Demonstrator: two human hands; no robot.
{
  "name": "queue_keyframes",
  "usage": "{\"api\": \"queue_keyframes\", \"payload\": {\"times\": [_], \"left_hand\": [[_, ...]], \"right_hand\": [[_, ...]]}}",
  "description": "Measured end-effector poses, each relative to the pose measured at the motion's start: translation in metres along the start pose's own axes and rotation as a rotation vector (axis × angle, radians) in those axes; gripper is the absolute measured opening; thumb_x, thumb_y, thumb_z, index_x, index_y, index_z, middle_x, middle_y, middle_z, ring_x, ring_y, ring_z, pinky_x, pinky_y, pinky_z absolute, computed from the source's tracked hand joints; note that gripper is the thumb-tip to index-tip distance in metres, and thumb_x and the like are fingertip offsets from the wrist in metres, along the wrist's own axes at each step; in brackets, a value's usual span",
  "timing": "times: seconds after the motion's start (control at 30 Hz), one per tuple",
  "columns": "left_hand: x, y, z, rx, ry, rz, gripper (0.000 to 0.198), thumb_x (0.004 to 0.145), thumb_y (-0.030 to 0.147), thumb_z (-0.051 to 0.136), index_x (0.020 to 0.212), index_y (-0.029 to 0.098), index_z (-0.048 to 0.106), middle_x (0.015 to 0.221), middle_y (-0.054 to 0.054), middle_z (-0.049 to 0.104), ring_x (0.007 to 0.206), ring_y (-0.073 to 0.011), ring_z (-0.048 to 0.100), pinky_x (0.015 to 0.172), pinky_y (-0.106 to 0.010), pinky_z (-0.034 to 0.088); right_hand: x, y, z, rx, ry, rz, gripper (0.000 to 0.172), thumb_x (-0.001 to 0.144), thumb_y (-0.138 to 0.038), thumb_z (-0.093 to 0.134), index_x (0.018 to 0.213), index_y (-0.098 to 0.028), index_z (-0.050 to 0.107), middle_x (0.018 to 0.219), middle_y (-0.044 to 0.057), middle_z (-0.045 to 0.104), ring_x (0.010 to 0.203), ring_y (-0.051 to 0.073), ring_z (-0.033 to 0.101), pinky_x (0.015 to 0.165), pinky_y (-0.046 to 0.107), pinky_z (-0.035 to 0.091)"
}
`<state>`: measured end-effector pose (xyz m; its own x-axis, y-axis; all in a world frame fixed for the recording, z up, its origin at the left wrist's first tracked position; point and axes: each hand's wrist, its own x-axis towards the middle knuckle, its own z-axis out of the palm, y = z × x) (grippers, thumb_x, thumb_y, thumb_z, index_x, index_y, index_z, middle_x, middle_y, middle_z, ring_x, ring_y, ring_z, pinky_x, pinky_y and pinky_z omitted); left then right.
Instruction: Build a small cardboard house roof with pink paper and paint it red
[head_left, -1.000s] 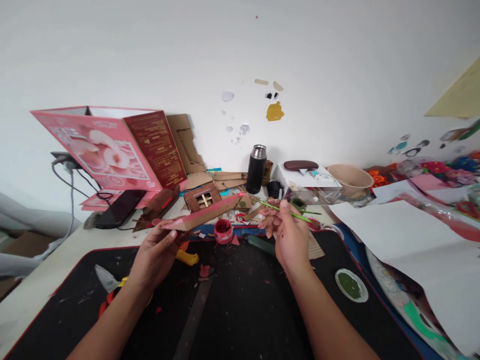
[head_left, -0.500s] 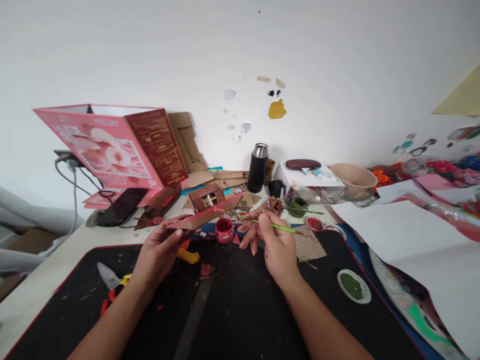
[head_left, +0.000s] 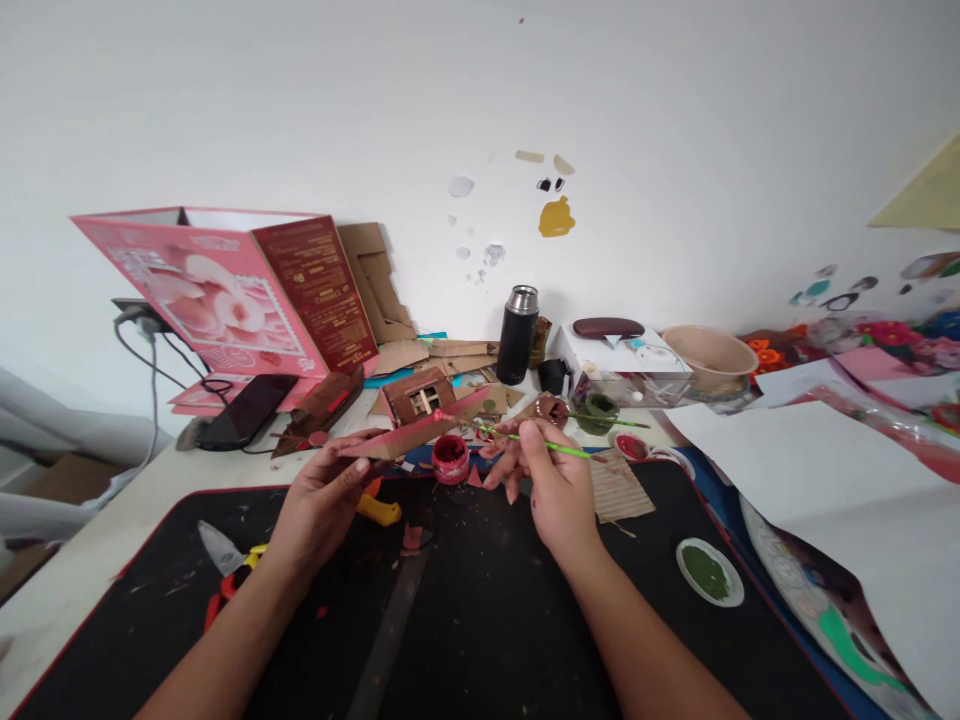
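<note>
My left hand (head_left: pixel 319 500) grips the near end of a flat cardboard strip (head_left: pixel 401 439), its upper face painted pinkish red and its edge brown. In my right hand (head_left: pixel 553 480) a thin green paintbrush (head_left: pixel 551 444) is pinched between thumb and fingers. The brush's red tip touches or almost touches the strip's painted side. Below the strip stands an open jar of red paint (head_left: pixel 450 460). Behind it sits a small brown cardboard house (head_left: pixel 417 396) with a window frame.
Scissors (head_left: pixel 225 560), a yellow-handled tool (head_left: pixel 381 510) and a metal ruler (head_left: pixel 390 625) lie on the black mat (head_left: pixel 495 640). A lid with green paint (head_left: pixel 709 572) rests at right. A black flask (head_left: pixel 517 335), a green paint jar (head_left: pixel 598 412) and a pink bag (head_left: pixel 225 300) stand behind.
The brush tip has shifted left onto or close to the strip's painted side. My left hand and the strip have hardly moved; the whole view has shifted very slightly.
</note>
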<state>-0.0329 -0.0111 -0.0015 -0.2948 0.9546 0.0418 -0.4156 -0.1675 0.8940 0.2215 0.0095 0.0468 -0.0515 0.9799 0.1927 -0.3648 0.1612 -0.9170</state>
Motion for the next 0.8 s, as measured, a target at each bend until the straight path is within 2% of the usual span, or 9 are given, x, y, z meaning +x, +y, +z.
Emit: {"api": "queue_keyframes", "payload": {"times": [0.17,0.37,0.5,0.6,0.7,0.8], "left_hand": [[0.002,-0.003,-0.002,-0.015,0.009,0.016,0.032,0.065,0.032,0.102,0.089,0.023,0.083,0.101,-0.004,0.082,0.091,-0.0194,0.076,0.084,-0.029,0.065],[0.001,-0.007,-0.004,0.029,0.021,0.016,0.032,0.067,0.032,0.101,0.092,0.022,0.084,0.111,-0.006,0.082,0.095,-0.0191,0.076,0.087,-0.028,0.063],[0.000,-0.008,-0.005,0.122,0.009,0.036,0.032,0.071,0.035,0.098,0.098,0.023,0.084,0.120,-0.007,0.079,0.104,-0.0218,0.075,0.093,-0.031,0.062],[-0.001,-0.007,-0.004,0.206,-0.005,0.062,0.032,0.072,0.037,0.097,0.098,0.023,0.084,0.125,-0.009,0.078,0.116,-0.0267,0.072,0.099,-0.037,0.061],[-0.002,-0.006,-0.003,0.278,-0.002,0.095,0.030,0.072,0.039,0.096,0.095,0.023,0.084,0.126,-0.010,0.077,0.117,-0.0296,0.071,0.101,-0.043,0.061],[-0.002,-0.005,-0.002,0.313,0.001,0.112,0.029,0.072,0.040,0.095,0.093,0.023,0.085,0.126,-0.011,0.076,0.118,-0.0302,0.070,0.105,-0.045,0.060]], "right_hand": [[0.001,0.001,-0.004,0.016,0.039,-0.015,0.046,0.094,-0.064,0.075,0.095,-0.018,0.074,0.071,0.007,0.078,0.046,0.016,0.069,0.037,0.019,0.043],[-0.007,0.001,0.003,0.027,-0.085,-0.014,0.043,0.098,-0.060,0.071,0.097,-0.017,0.074,0.075,0.008,0.079,0.047,0.015,0.070,0.038,0.018,0.041],[-0.012,0.005,0.007,0.000,-0.156,-0.015,0.042,0.101,-0.059,0.068,0.099,-0.017,0.075,0.077,0.009,0.080,0.050,0.016,0.073,0.039,0.018,0.040],[-0.016,0.008,0.009,-0.019,-0.198,-0.017,0.041,0.102,-0.057,0.067,0.100,-0.018,0.075,0.082,0.010,0.082,0.051,0.016,0.074,0.039,0.019,0.041],[-0.021,0.011,0.011,-0.041,-0.243,-0.032,0.038,0.105,-0.054,0.064,0.102,-0.018,0.076,0.085,0.010,0.082,0.052,0.016,0.074,0.039,0.019,0.041],[-0.025,0.013,0.013,-0.084,-0.278,-0.076,0.034,0.106,-0.051,0.063,0.103,-0.020,0.078,0.086,0.008,0.082,0.055,0.016,0.074,0.040,0.020,0.044]]}}
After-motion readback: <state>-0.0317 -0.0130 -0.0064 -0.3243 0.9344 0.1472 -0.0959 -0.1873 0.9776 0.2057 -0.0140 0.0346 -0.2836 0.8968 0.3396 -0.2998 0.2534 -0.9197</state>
